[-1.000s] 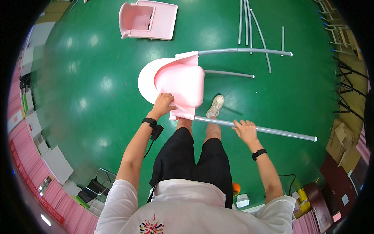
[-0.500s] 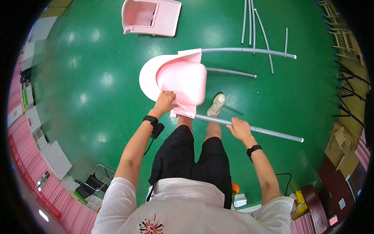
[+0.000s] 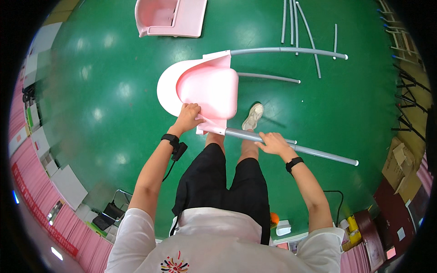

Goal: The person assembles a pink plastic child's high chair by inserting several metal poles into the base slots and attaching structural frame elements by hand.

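Note:
A pink plastic chair seat [image 3: 207, 93] lies on its side in front of my legs, its rounded end to the left. Grey metal legs with white end caps stick out of it to the right. My left hand [image 3: 188, 117] is closed over the near rim of the seat, by the corner where a leg joins. Around the near grey leg [image 3: 325, 155], a little right of that joint, my right hand [image 3: 273, 144] is wrapped. The end of another leg shows just behind that hand. The far leg [image 3: 291, 50] and a thinner leg [image 3: 268, 77] are untouched.
Another pink moulded piece [image 3: 189, 18] lies on the green floor at the far left. Several loose grey tubes [image 3: 309, 36] lie at the far right. My shoe [image 3: 253, 116] is right beside the seat. Cardboard [image 3: 398, 166] and folded black stands [image 3: 405, 104] line the right side.
The seat has shifted slightly left and away in the picture. My right hand has moved a little left along the near leg, and another leg's end now shows behind it.

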The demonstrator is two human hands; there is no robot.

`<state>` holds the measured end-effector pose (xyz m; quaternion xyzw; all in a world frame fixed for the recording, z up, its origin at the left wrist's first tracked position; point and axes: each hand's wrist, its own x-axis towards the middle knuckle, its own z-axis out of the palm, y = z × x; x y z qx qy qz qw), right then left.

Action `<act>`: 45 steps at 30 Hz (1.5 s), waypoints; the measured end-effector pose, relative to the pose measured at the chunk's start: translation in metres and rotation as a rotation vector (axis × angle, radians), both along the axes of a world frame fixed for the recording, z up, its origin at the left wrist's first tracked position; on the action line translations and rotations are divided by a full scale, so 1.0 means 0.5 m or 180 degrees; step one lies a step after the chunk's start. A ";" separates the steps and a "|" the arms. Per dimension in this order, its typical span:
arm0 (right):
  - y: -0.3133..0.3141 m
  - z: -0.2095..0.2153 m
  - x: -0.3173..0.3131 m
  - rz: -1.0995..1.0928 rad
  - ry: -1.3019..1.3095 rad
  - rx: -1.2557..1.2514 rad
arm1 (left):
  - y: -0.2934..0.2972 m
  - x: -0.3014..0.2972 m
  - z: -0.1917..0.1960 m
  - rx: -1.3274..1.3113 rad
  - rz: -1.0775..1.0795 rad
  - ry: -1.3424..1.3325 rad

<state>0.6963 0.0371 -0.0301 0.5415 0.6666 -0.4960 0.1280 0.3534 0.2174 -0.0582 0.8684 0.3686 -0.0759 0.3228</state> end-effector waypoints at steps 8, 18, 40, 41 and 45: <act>0.039 -0.021 -0.109 -0.0354 0.0177 0.0126 | 0.005 0.008 0.017 -0.0220 0.0026 0.0077; 0.052 -0.059 -0.126 -0.0695 0.0678 -0.0750 | 0.000 0.012 0.016 -0.0215 0.0098 -0.0061; 0.073 -0.061 -0.198 -0.0372 0.0217 0.0000 | -0.005 -0.003 -0.003 -0.0179 0.0128 -0.0043; 0.077 -0.065 -0.205 -0.0329 0.0166 -0.0013 | -0.005 0.001 -0.002 -0.0238 0.0106 -0.0007; 0.064 -0.081 -0.225 -0.0397 0.0074 -0.0008 | -0.009 0.001 -0.005 -0.0177 0.0154 -0.0114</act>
